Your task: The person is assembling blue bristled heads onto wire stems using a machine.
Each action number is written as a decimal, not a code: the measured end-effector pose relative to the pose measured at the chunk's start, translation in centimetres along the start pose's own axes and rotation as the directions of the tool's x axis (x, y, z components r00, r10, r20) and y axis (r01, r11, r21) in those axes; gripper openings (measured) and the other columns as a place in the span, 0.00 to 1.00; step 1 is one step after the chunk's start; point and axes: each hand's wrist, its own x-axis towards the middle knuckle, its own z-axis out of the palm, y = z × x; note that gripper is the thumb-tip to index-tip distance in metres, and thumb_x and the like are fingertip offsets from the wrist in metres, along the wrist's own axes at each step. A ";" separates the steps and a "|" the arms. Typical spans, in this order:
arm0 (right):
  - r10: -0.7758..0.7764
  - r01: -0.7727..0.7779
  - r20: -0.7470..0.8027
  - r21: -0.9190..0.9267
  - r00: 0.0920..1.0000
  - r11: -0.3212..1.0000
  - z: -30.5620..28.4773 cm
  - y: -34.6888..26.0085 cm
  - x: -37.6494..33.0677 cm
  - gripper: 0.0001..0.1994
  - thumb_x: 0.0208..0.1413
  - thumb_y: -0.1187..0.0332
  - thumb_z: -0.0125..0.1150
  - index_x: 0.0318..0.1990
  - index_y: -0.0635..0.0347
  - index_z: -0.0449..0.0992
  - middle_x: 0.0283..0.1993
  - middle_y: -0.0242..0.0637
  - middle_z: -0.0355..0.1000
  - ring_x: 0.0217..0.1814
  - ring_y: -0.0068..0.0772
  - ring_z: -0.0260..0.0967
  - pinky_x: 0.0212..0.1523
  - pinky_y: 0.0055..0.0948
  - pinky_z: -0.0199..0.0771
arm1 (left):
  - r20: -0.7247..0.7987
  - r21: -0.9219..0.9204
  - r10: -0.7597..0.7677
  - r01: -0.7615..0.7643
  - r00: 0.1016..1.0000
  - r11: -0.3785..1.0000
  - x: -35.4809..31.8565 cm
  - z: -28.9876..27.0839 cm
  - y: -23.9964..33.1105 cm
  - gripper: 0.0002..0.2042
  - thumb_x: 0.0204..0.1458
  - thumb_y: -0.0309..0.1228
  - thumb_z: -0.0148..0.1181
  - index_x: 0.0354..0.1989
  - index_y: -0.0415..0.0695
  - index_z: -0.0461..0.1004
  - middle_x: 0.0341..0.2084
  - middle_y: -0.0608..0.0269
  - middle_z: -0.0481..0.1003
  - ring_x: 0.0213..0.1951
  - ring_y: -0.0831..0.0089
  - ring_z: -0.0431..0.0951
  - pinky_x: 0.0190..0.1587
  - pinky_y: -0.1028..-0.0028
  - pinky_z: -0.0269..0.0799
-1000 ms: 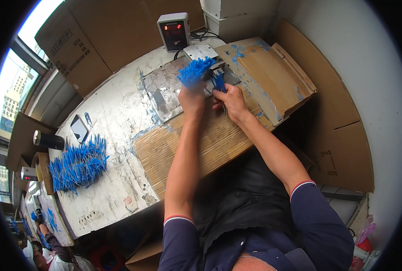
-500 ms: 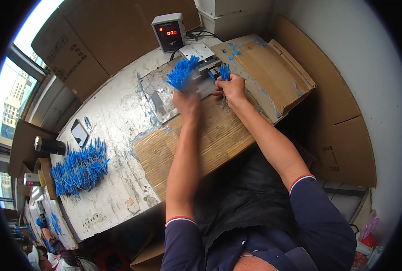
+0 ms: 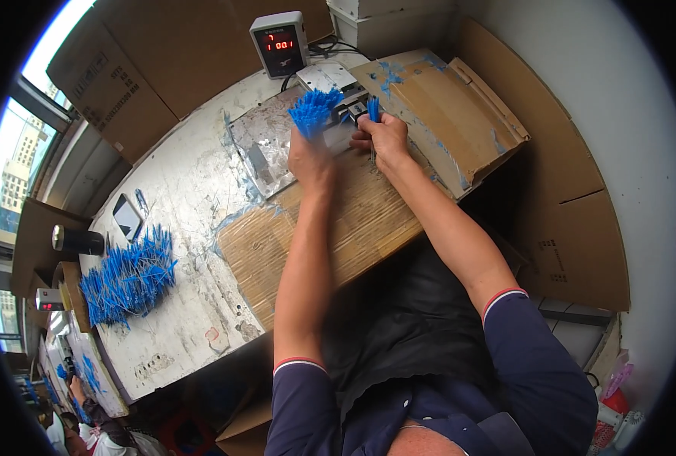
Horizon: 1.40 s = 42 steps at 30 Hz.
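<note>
Here the bunch of blue ties [image 3: 313,111] stands upright in the closed left hand [image 3: 311,161], just left of the small metal machine [image 3: 330,80]. The right hand [image 3: 384,139] pinches a few ties [image 3: 373,108] beside it, seemingly feeding them; the next move needs careful aim. Its fingertips are hidden.

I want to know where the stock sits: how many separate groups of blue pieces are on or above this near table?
3: a bunch in the left hand, a few in the right hand, a loose pile on the table's left end. More may be hidden.
</note>
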 end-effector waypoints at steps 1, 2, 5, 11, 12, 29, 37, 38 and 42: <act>0.013 -0.016 0.065 0.047 0.998 0.999 -0.3 0.0 -0.1 0.03 0.58 0.78 0.62 0.38 0.66 0.75 0.32 0.37 0.74 0.28 0.30 0.76 0.27 0.29 0.85 | 0.048 0.069 -0.004 0.001 0.999 0.998 0.0 0.0 -0.1 0.13 0.58 0.27 0.63 0.51 0.48 0.76 0.37 0.49 0.82 0.40 0.51 0.82 0.43 0.60 0.74; 0.023 -0.035 0.131 0.093 0.991 0.995 -0.6 0.1 -0.3 0.03 0.59 0.78 0.61 0.40 0.66 0.75 0.32 0.37 0.74 0.28 0.30 0.76 0.28 0.29 0.85 | 0.046 0.069 -0.005 0.002 0.999 0.998 0.0 -0.1 -0.2 0.13 0.58 0.27 0.63 0.51 0.48 0.76 0.37 0.49 0.82 0.40 0.51 0.82 0.43 0.60 0.74; 0.016 -0.043 0.173 0.151 0.985 0.988 -1.6 0.5 -0.5 0.04 0.58 0.77 0.61 0.40 0.68 0.75 0.34 0.37 0.75 0.30 0.30 0.76 0.28 0.31 0.85 | 0.124 0.058 -0.009 0.001 0.992 0.998 0.1 0.2 -0.2 0.15 0.56 0.26 0.63 0.52 0.48 0.75 0.38 0.48 0.81 0.42 0.47 0.81 0.43 0.58 0.73; 0.049 -0.043 0.116 -0.053 0.992 0.998 -1.3 -0.3 -1.7 0.06 0.54 0.76 0.65 0.37 0.65 0.74 0.30 0.37 0.75 0.22 0.31 0.74 0.21 0.32 0.82 | 0.140 0.091 0.036 -0.049 0.990 0.995 0.1 0.0 -0.6 0.13 0.55 0.24 0.62 0.49 0.47 0.75 0.37 0.48 0.80 0.42 0.45 0.81 0.42 0.57 0.73; 0.048 -0.042 0.115 -0.053 0.992 0.998 -1.4 -0.4 -1.8 0.06 0.54 0.76 0.65 0.37 0.65 0.74 0.30 0.37 0.75 0.22 0.31 0.74 0.21 0.32 0.82 | 0.136 0.096 0.034 -0.047 0.990 0.994 0.1 0.1 -0.6 0.12 0.55 0.24 0.62 0.48 0.46 0.75 0.36 0.48 0.80 0.41 0.45 0.80 0.42 0.56 0.73; -0.027 0.038 0.055 -0.200 0.998 0.979 -0.3 -0.9 -1.6 0.07 0.52 0.81 0.62 0.39 0.69 0.73 0.29 0.42 0.76 0.23 0.31 0.75 0.20 0.30 0.81 | 0.088 0.304 0.114 -0.135 0.990 0.943 0.4 0.6 -1.4 0.07 0.53 0.21 0.59 0.41 0.40 0.73 0.36 0.44 0.77 0.40 0.43 0.78 0.43 0.52 0.71; -0.061 0.057 -0.009 -0.269 0.998 0.961 1.0 -0.4 0.2 0.06 0.51 0.83 0.60 0.37 0.70 0.73 0.28 0.43 0.76 0.22 0.34 0.77 0.19 0.32 0.81 | -0.107 0.159 0.075 -0.058 0.991 0.986 0.4 0.6 -1.4 0.07 0.59 0.26 0.54 0.44 0.41 0.73 0.36 0.48 0.76 0.42 0.45 0.77 0.43 0.53 0.70; -0.076 0.065 -0.026 -0.304 0.997 0.951 1.1 -0.3 0.5 0.06 0.50 0.83 0.59 0.37 0.71 0.73 0.28 0.44 0.77 0.23 0.36 0.79 0.18 0.34 0.82 | -0.107 0.159 0.075 -0.058 0.991 0.986 0.4 0.6 -1.4 0.07 0.59 0.26 0.54 0.44 0.41 0.73 0.36 0.48 0.76 0.42 0.45 0.77 0.43 0.53 0.70; -0.027 0.015 -0.039 -0.282 0.999 0.959 1.2 -0.3 1.0 0.05 0.51 0.83 0.59 0.36 0.70 0.73 0.28 0.44 0.77 0.22 0.36 0.79 0.18 0.33 0.82 | -0.105 0.140 0.089 -0.073 0.990 0.987 0.4 0.6 -0.9 0.06 0.59 0.27 0.56 0.43 0.42 0.73 0.36 0.49 0.76 0.41 0.45 0.77 0.43 0.53 0.71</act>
